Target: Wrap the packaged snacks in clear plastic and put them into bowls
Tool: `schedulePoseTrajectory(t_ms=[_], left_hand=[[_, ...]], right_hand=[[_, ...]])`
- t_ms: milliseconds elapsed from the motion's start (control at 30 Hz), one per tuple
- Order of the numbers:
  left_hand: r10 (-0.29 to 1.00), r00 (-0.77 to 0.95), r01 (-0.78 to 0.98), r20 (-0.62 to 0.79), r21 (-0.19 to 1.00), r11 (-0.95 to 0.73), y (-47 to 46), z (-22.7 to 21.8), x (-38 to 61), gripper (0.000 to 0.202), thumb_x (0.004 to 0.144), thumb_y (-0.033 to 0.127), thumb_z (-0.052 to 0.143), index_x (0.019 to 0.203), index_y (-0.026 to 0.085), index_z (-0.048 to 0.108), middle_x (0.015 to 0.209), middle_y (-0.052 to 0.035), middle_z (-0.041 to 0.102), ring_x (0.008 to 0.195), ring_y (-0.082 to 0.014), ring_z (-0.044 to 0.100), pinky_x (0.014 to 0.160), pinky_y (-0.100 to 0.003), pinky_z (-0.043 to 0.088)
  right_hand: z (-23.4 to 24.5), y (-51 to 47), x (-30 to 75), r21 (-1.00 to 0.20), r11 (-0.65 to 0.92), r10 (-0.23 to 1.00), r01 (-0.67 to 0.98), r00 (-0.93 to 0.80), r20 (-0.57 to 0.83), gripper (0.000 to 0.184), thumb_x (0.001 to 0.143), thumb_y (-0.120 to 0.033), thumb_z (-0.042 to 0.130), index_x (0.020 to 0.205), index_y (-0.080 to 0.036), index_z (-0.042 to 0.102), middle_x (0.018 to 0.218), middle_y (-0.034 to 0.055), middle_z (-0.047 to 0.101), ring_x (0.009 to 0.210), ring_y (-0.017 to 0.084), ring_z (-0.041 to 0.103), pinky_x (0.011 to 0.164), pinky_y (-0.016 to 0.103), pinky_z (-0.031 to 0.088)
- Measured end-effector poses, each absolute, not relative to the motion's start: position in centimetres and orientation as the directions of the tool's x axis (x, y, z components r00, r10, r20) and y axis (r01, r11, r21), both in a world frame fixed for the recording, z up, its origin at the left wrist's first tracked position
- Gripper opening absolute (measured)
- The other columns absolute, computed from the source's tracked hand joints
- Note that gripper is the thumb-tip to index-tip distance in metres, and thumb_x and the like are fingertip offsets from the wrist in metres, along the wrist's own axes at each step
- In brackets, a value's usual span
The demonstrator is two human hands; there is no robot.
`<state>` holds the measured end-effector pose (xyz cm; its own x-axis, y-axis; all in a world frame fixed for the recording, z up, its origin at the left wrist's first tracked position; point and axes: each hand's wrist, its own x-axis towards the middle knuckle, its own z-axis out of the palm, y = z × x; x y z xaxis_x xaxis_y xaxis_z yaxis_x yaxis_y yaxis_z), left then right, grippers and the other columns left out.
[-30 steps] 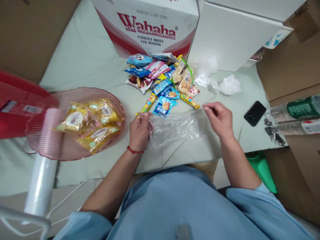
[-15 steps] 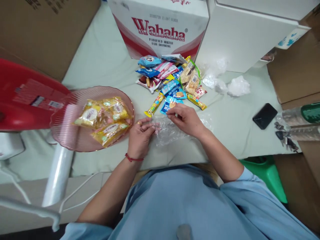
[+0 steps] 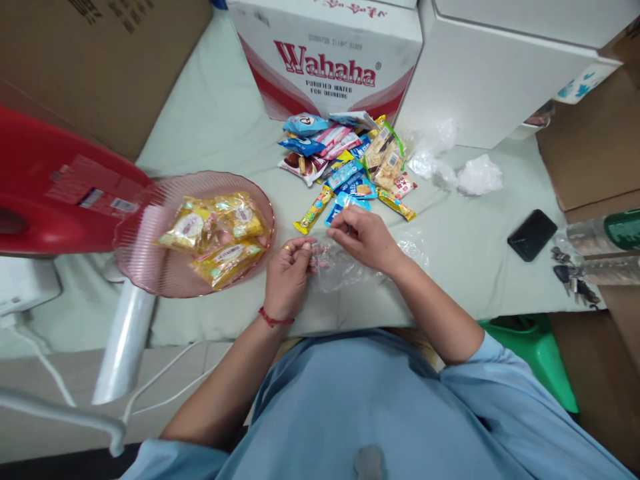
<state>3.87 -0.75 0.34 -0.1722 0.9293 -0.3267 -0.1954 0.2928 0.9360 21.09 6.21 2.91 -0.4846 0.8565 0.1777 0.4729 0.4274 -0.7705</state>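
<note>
One clear plastic bag (image 3: 345,272) lies on the desk (image 3: 465,267), its end pinched by the left hand (image 3: 288,275); whether the right hand (image 3: 367,239) grips cannot be told. Opening seems underway, next calling for steady pinching.

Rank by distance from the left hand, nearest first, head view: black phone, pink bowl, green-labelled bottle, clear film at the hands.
From the left hand:
1. Clear film: at its fingertips, extending right.
2. Pink bowl: close on its left.
3. Black phone: well to the right.
4. Green-labelled bottle: right of the phone, at the picture's edge.
</note>
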Motion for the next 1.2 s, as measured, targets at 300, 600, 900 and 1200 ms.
schedulePoseTrajectory(t_ms=[300, 600, 900, 1200], left_hand=[[0.932, -0.162, -0.184, -0.324, 0.938, 0.294, -0.8, 0.7, 4.6, 0.056, 0.081, 0.043, 0.079, 0.128, 0.020, 0.059, 0.073, 0.0023, 0.073, 0.061, -0.0155, 0.066, 0.066, -0.027, 0.051], [0.978, 0.007, -0.028, -0.207, 0.978, 0.207, -1.5, 1.5, 5.6, 0.079, 0.087, 0.052, 0.071, 0.151, 0.015, 0.042, 0.074, 0.0019, 0.075, 0.066, -0.0159, 0.069, 0.069, -0.027, 0.052], [0.961, -0.107, -0.070, -0.255, 0.966, 0.249, -0.9, 0.8, 5.7, 0.063, 0.084, 0.053, 0.071, 0.131, 0.017, 0.051, 0.082, -0.0003, 0.076, 0.058, -0.0138, 0.066, 0.064, -0.027, 0.051], [0.887, -0.205, -0.343, -0.414, 0.879, 0.330, 1.4, -0.9, 5.5, 0.041, 0.077, 0.044, 0.076, 0.101, 0.020, 0.054, 0.088, -0.0044, 0.078, 0.071, -0.0166, 0.074, 0.063, -0.025, 0.051]], right_hand=[[2.8, 3.2, 22.3, -0.818, 0.375, 0.873, 0.437, -0.463, 0.153, 0.009, 0.097, -0.023, 0.063, 0.089, -0.020, 0.065, 0.084, 0.0018, 0.061, 0.072, 0.015, 0.052, 0.068, 0.028, 0.040], [2.8, 3.4, 23.8, -0.887, 0.345, 0.859, 0.308, -0.485, 0.166, 0.021, 0.095, -0.036, 0.073, 0.107, -0.019, 0.073, 0.098, 0.0035, 0.061, 0.066, 0.011, 0.049, 0.061, 0.026, 0.042], [2.3, 3.1, 24.4, -0.809, 0.425, 0.877, 0.405, -0.406, 0.258, 0.010, 0.099, -0.026, 0.067, 0.095, -0.020, 0.074, 0.092, 0.0044, 0.067, 0.084, 0.016, 0.065, 0.076, 0.027, 0.051], [6.4, -4.6, 27.4, -0.292, 0.727, 0.676, 0.621, -0.573, 0.463, 0.015, 0.098, -0.009, 0.057, 0.108, -0.016, 0.067, 0.111, 0.0120, 0.074, 0.087, 0.019, 0.068, 0.072, 0.029, 0.051]])
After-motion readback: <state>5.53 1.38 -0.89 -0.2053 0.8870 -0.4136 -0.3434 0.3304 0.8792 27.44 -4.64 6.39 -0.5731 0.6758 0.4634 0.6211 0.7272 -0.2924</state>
